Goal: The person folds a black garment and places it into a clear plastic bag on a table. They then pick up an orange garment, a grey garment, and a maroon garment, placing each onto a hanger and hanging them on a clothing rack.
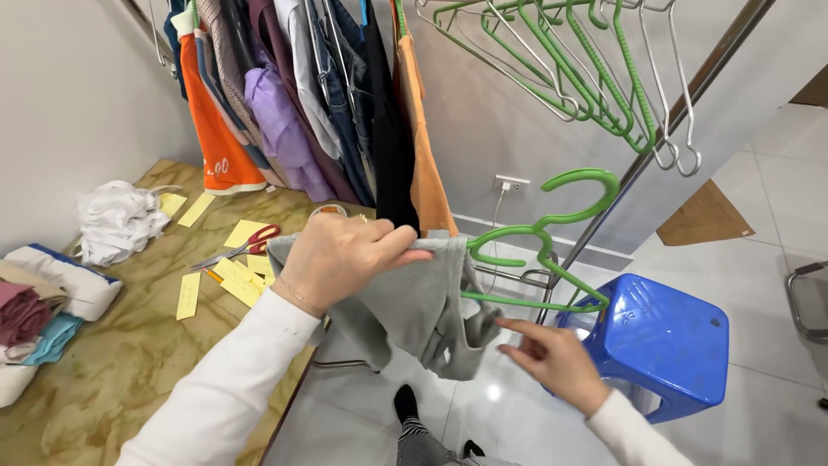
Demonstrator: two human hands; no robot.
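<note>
Nearest, the right hand [552,361] reaches in from below with fingers spread loosely, its fingertips touching the hanging lower edge of a grey garment [414,311]. Just above and to the left, the left hand [345,252] is closed over the garment's top edge, pinching it against a green hanger [543,237] that juts out to the right. A blue plastic stool [664,341] stands on the floor beyond the right hand. On the marbled surface [112,371] to the left lie red-handled scissors [241,246] among yellow paper slips [233,280]. Farthest, hung clothes [302,95] crowd a rail.
</note>
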